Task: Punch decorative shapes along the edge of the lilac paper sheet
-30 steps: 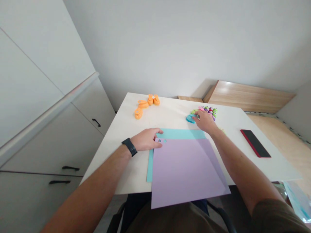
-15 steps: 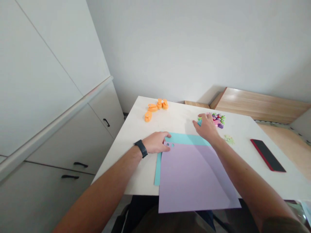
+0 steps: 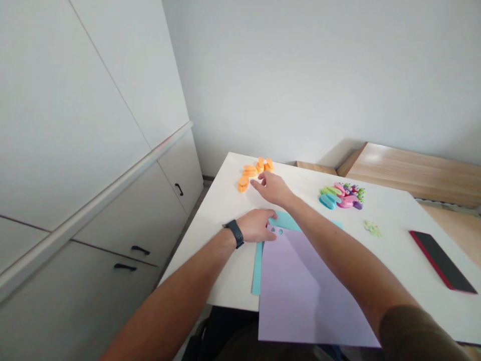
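A lilac paper sheet (image 3: 300, 296) lies on a turquoise sheet (image 3: 257, 268) at the front of the white table (image 3: 225, 220), with small holes punched near its top left corner. My left hand (image 3: 257, 224), a black band on its wrist, rests on that corner with fingers curled down on the paper. My right hand (image 3: 273, 187) reaches across to the far left, fingers spread and holding nothing, just short of several orange paper punches (image 3: 254, 173). A cluster of small colourful punches (image 3: 342, 195), among them a turquoise one, lies to the right.
A black and red phone (image 3: 441, 259) lies at the right of the table. A small green paper scrap (image 3: 373, 228) sits near the colourful punches. White cabinets (image 3: 112, 200) stand on the left, and a wooden surface (image 3: 413, 170) runs behind the table.
My right hand left the colourful punches and swung left across the table toward the orange ones. The turquoise punch stays by the cluster. My left hand kept its place on the paper.
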A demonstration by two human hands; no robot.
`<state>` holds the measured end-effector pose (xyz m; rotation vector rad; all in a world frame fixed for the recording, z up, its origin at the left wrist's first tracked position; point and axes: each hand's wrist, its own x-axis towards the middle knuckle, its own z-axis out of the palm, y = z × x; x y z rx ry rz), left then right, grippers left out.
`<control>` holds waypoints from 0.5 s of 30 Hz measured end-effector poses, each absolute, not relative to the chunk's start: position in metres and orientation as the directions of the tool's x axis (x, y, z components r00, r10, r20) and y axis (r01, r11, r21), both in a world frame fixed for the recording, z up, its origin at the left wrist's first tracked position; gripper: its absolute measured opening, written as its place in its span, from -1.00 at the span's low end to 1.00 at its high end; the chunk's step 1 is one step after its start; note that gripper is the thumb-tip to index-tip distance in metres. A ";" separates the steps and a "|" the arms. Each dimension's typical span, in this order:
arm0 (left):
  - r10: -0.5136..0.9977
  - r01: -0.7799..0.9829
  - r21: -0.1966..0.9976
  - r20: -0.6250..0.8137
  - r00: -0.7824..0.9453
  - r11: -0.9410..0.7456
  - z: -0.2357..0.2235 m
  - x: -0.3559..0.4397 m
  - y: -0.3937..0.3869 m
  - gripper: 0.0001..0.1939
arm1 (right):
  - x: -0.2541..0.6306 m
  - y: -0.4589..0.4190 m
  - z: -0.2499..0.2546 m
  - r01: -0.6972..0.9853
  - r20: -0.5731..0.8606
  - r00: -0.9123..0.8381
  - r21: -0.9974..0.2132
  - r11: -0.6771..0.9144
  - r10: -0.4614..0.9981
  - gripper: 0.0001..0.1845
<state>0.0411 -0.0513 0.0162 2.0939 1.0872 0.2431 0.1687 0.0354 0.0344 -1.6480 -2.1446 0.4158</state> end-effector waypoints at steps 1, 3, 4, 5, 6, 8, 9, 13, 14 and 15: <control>0.765 0.624 0.695 -0.166 0.623 -0.357 0.017 0.041 -0.051 -0.32 | 0.157 0.039 0.035 0.847 0.115 -0.215 -0.472 0.243 0.970 -0.47; 0.756 0.620 0.700 -0.175 0.631 -0.355 0.018 0.041 -0.051 -0.33 | 0.136 0.046 0.036 0.854 0.025 -0.195 -0.487 0.182 0.981 -0.41; 0.752 0.616 0.703 -0.178 0.635 -0.354 0.018 0.041 -0.051 -0.33 | 0.129 0.049 0.036 0.858 -0.016 -0.183 -0.490 0.152 0.983 -0.39; 0.748 0.612 0.707 -0.179 0.640 -0.354 0.018 0.040 -0.051 -0.34 | 0.122 0.053 0.036 0.858 -0.049 -0.172 -0.498 0.125 0.984 -0.39; 0.745 0.608 0.709 -0.177 0.644 -0.357 0.019 0.040 -0.052 -0.35 | 0.118 0.055 0.035 0.856 -0.073 -0.162 -0.506 0.104 0.984 -0.41; 0.744 0.606 0.705 -0.168 0.647 -0.368 0.018 0.040 -0.052 -0.36 | 0.114 0.059 0.032 0.843 -0.099 -0.148 -0.532 0.073 0.984 -0.47; 0.745 0.606 0.701 -0.160 0.647 -0.375 0.018 0.040 -0.052 -0.36 | 0.113 0.059 0.030 0.834 -0.108 -0.144 -0.548 0.062 0.984 -0.50; 0.754 0.611 0.684 -0.136 0.643 -0.398 0.015 0.041 -0.051 -0.37 | 0.122 0.053 0.027 0.782 -0.126 -0.144 -0.622 0.035 0.982 -0.62; 0.756 0.615 0.680 -0.134 0.640 -0.400 0.015 0.041 -0.051 -0.37 | 0.126 0.049 0.028 0.763 -0.120 -0.150 -0.645 0.038 0.981 -0.64; 0.759 0.620 0.675 -0.135 0.637 -0.401 0.016 0.041 -0.052 -0.37 | 0.130 0.045 0.030 0.740 -0.110 -0.159 -0.671 0.044 0.981 -0.66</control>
